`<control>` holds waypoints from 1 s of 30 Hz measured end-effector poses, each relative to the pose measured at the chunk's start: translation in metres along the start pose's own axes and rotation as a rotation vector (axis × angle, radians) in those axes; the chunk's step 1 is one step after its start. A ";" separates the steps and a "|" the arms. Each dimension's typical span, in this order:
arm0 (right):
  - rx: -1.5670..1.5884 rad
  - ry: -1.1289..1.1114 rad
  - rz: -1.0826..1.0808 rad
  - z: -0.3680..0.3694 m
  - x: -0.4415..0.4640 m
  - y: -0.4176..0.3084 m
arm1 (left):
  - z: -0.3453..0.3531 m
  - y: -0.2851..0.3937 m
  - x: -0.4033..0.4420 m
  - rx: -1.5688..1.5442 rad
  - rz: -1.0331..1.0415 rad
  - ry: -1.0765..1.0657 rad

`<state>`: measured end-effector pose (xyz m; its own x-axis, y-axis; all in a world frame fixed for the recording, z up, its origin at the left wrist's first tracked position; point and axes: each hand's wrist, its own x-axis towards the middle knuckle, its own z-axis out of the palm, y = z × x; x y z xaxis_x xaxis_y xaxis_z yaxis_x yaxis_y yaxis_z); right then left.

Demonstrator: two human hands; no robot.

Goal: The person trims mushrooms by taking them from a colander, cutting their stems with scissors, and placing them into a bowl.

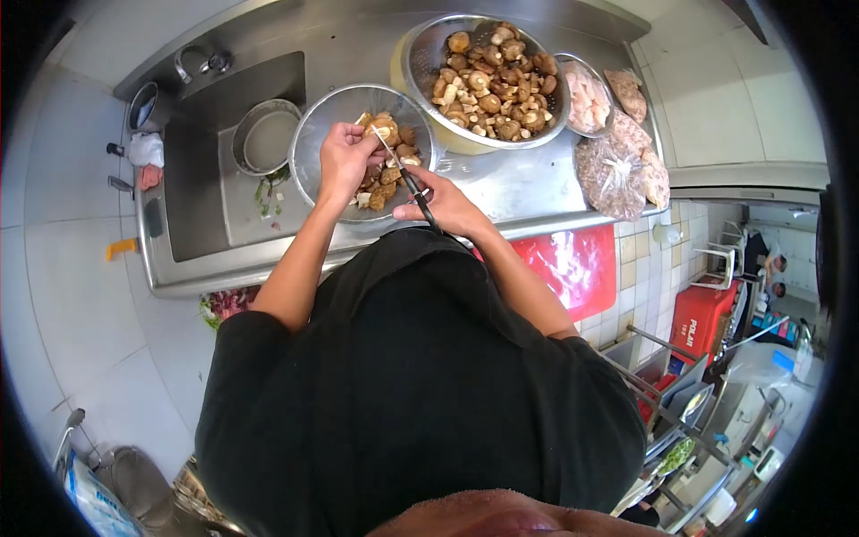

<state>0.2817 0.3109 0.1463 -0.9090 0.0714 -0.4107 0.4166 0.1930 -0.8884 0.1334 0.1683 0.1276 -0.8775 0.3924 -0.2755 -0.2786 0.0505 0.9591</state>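
Observation:
Over a metal bowl [309,148] with brown mushrooms in it, my left hand [347,161] pinches a mushroom [385,128] by its stem side. My right hand [447,204] is closed around the black handle of a pair of scissors [415,186]. The scissors' blades point up and left and meet the mushroom near my left fingertips; whether they are parted is too small to tell. Just right of the bowl, a large perforated colander [420,89] is heaped with whole shiitake-like mushrooms [490,103].
A sink [201,192] with a round metal pot [268,134] lies left, under a faucet [199,64]. Right of the colander are a bowl of pale meat [586,100] and plastic bags of food [613,174]. A red plastic sheet [568,273] hangs below the counter edge.

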 end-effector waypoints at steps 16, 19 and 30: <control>-0.116 0.176 0.059 -0.038 -0.035 0.066 | 0.024 0.002 0.017 0.714 0.626 -0.037; 0.040 0.187 0.199 -0.055 -0.069 0.061 | 0.104 0.023 0.047 0.599 0.699 -0.359; 0.304 0.562 0.166 -0.068 -0.147 0.089 | 0.249 0.036 0.117 1.107 1.162 -1.175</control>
<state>0.4510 0.3841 0.1419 -0.6676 0.5927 -0.4506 0.4632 -0.1433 -0.8746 0.1175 0.4447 0.1463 0.3429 0.9310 0.1253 0.8598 -0.3648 0.3572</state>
